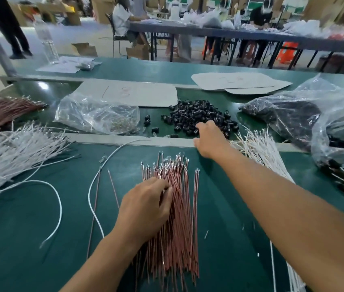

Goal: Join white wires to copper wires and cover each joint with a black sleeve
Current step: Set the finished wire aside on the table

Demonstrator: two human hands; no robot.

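Two hands of mine are working apart on the green tabletop [230, 207]. My left hand [145, 207] is lying on the sheaf of copper wires [179, 228] straight in front of me. Its fingers [164, 189] are curling into the strands and pinching a few of them not far from their metal-tipped ends. The copper wires are lying side by side, pointing away from me toward the grey strip [95, 139] that is running across the tabletop.

My right hand [211, 138] is reaching over that strip into the pile of black sleeves [196, 114], knuckles up, fingers bending down among them. The back of the hand is hiding the fingertips, so I cannot tell whether it is holding a sleeve.

White wires [15, 152] are lying in a thick fanned heap at my far left, and a second white bunch [261, 150] is lying just beside and partly under my right forearm. A loose white wire [32, 181] is curving across the tabletop left of my left hand.

A clear plastic bag [95, 114] of small pale parts is sitting left of the sleeves, with a flat cardboard sheet [137, 93] lying behind it. A larger clear bag [305, 110] of dark pieces is sitting at the right.
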